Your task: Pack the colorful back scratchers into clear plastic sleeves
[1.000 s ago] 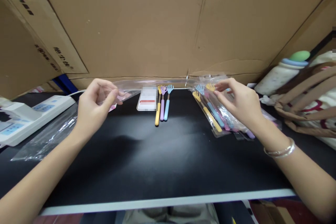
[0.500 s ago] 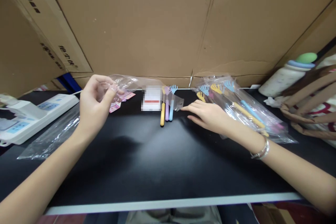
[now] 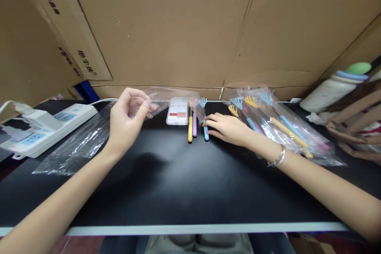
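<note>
I'm looking down on a black table (image 3: 178, 182), matte and smooth, its pale front edge running straight across below the wrists. At the far side of it lies a white phone (image 3: 177, 110), flat, rounded corners, and I place everything from there. Left of the phone, my left hand (image 3: 126, 121) is raised off the table with thumb and fingertips pinched on a clear bag (image 3: 166, 97), thin crinkly film that stretches over the phone's top. Just right of the phone lie three little hand-shaped sticks: yellow stick (image 3: 190, 127), purple stick (image 3: 194, 123), blue stick (image 3: 204, 121), slim, glossy, claw-tipped heads pointing away. My right hand (image 3: 228, 129) lies low, fingers extended together, fingertips touching the blue stick's handle. Farther right of the phone, a heap of bagged sticks (image 3: 276, 125) shines under wrinkled plastic. Well left of it, flat clear sheets (image 3: 76, 147) and a white power strip (image 3: 44, 125). Behind the phone, a wall of creased brown cardboard (image 3: 190, 27). Nearer than the phone, bare table between both forearms.
</note>
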`<state>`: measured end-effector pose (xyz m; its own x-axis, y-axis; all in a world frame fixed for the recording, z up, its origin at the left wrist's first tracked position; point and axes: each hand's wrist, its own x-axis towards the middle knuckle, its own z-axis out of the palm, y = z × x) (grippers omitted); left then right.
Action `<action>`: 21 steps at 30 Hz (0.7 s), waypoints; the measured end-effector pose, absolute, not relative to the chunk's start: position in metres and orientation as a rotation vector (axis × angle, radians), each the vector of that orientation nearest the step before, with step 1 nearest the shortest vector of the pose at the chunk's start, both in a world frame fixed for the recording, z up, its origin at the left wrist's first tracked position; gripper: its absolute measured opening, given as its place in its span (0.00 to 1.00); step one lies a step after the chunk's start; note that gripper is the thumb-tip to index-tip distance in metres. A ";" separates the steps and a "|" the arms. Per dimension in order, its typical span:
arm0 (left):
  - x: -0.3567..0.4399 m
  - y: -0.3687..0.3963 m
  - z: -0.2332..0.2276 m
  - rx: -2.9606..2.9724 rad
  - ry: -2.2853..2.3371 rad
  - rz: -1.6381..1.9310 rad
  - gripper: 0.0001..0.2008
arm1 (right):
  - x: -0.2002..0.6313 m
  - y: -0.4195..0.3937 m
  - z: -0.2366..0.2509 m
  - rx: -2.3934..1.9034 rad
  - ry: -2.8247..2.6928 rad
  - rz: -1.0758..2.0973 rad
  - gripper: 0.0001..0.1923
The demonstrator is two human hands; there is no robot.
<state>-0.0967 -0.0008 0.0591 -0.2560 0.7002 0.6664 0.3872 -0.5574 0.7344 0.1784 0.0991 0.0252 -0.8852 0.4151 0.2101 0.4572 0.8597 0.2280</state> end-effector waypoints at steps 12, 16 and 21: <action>-0.095 -0.004 0.056 1.737 1.420 1.831 0.05 | 0.215 0.061 0.036 -1.322 -2.854 -0.379 0.06; -0.093 -0.005 0.056 1.746 1.478 1.800 0.05 | 0.225 0.065 0.038 -1.426 -2.850 -0.198 0.02; -0.090 -0.007 0.053 1.810 1.476 1.783 0.06 | 0.247 0.084 0.043 -1.243 -2.514 0.730 0.05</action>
<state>-0.0901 -0.0069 0.0534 -0.2287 0.7349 0.6384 0.4902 -0.4797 0.7277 0.2466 0.0841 0.0434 -0.6078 0.7941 -0.0036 0.6725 0.5123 -0.5341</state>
